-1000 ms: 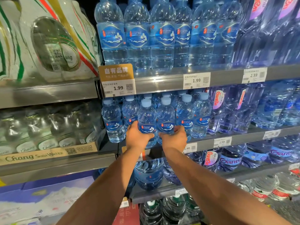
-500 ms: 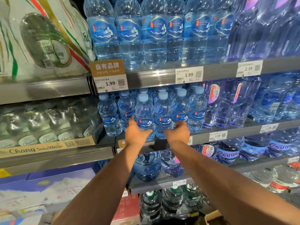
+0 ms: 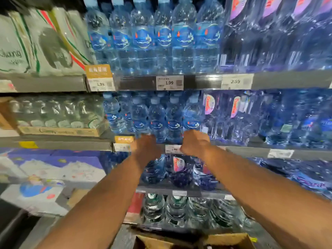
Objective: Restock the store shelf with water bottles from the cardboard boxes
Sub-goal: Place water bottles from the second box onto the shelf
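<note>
Chang soda tray (image 3: 59,131) sits far left. Left hand (image 3: 146,146), small water bottles (image 3: 157,119) and right hand (image 3: 195,142) are all at the middle shelf (image 3: 251,151) front edge, hands at the bottle bases. Fingers are blurred and hidden, so can't tell grip. Cardboard box (image 3: 194,239) is below.

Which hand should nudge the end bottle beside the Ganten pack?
Right. The right hand is at the base of the end bottle, which stands next to the Ganten pack. The left hand is further left, under other bottles. Blur hides both grips.
</note>
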`<state>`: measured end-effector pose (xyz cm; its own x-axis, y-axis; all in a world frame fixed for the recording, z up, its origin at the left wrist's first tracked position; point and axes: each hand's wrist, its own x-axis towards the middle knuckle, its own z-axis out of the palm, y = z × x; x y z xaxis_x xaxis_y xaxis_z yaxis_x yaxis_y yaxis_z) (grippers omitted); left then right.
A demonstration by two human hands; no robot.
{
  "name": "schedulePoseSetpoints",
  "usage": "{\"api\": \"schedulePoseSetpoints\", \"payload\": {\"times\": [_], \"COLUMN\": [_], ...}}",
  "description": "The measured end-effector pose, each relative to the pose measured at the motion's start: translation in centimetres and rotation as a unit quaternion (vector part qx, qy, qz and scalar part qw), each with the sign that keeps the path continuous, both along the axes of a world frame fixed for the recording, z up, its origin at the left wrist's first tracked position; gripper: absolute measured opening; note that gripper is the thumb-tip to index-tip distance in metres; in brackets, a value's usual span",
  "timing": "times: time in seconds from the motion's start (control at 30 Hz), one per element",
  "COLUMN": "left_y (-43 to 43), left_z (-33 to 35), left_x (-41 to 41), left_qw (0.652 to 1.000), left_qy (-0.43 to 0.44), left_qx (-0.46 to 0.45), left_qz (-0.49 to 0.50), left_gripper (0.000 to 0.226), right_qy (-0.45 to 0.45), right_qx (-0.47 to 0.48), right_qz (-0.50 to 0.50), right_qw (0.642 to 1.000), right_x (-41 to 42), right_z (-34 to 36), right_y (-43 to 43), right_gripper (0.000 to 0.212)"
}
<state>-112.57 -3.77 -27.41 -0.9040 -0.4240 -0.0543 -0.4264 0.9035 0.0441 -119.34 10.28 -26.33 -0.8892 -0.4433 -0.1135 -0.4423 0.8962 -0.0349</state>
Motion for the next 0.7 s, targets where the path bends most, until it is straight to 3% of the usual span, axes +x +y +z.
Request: {"api": "schedulePoseSetpoints", "payload": {"times": [0.2,0.5,0.7], "left_y": [4.6,11.6,15.7], "left_z": [2.5,2.2,0.5], "left_x": [0.8,4.8,10.0], "left_qw": [1.000,0.998,0.996], "left_qy": [-0.006,0.034,0.025], "left_qx": [-0.012,-0.020,0.019], "left_qz": [-0.006,-0.057,-0.089], "left_gripper": [0.028,0.035,0.027], "right_qy": [0.023,0.050,0.043], "right_qx": [0.036,-0.044,0.007], "right_qz": [0.050,0.012,-0.024], "right_qw": [0.998,0.998,0.999], "right_x": [1.3,6.4,12.0], "right_z": [2.4,3.5,0.8], "right_y": [3.9,10.3,14.0], "right_gripper": [0.036,0.024,0.036]}}
